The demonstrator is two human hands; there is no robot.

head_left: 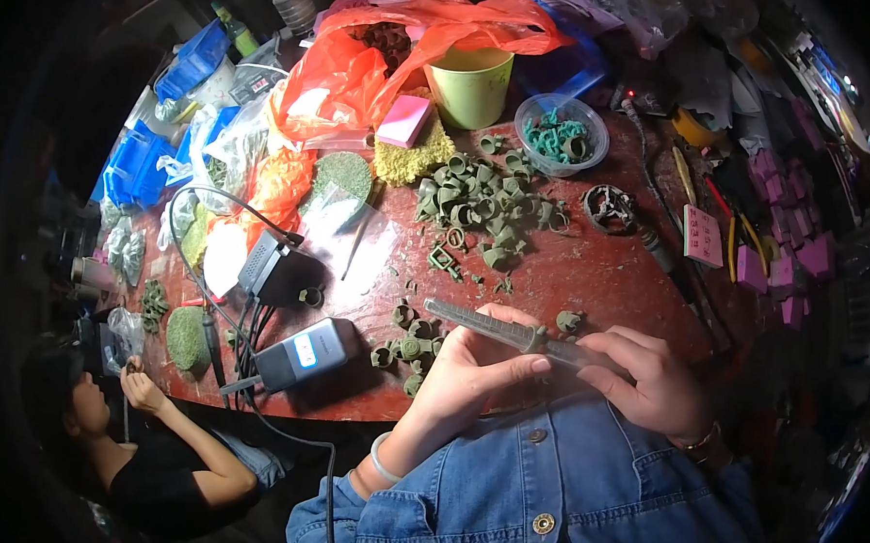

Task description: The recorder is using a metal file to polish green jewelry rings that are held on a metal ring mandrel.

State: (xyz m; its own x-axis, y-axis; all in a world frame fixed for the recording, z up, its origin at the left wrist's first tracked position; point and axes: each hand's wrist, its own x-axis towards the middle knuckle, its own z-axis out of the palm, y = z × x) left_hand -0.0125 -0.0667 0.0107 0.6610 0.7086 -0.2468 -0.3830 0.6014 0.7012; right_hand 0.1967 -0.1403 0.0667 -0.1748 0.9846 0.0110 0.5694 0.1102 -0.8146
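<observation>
A greyish ring mandrel [481, 323] with marks along it slants in front of me, just past the table's near edge. Around its shaft sits a green wax ring [537, 340]. My left hand [479, 370] is closed there, thumb and fingers pinching at the ring from either side. Farther along the mandrel, my right hand [649, 380] grips it with the thumb and fingers closed. A single green ring [569, 322] lies on the table between my hands. Several more green rings [410, 348] lie left of my left hand, and a large heap of them [477, 198] spreads beyond.
A clear tub [560, 163] holds teal pieces beside a yellow-green cup [469, 89]. Pliers, a corded tool and pink blocks [792, 209] are at right. A grey box with a small screen [300, 355] and cables sits at left. Another person [156, 444] works at lower left.
</observation>
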